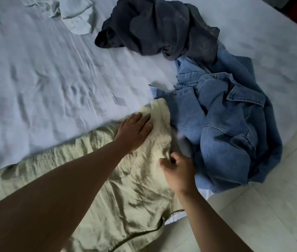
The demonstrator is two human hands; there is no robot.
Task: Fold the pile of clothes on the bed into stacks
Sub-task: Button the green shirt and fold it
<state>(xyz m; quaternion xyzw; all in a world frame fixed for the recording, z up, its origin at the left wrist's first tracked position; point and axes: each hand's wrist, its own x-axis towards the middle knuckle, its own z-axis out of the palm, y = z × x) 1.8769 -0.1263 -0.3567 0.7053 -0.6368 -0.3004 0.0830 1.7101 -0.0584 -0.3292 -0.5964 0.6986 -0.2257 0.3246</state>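
I see left hand (pixel 135 130) flat, fingers together, pressing crinkled pale-green garment (pixel 93 188); right hand (pixel 178 171) blurred, probably pinching its edge beside blue denim shirt (pixel 226 128).

No text, label, brand, number or sign can be read on anything here. The denim jacket (pixel 231 124) near the bed's right edge shows snaps and stitching, but no lettering; any tag on it may be hidden in the folds.
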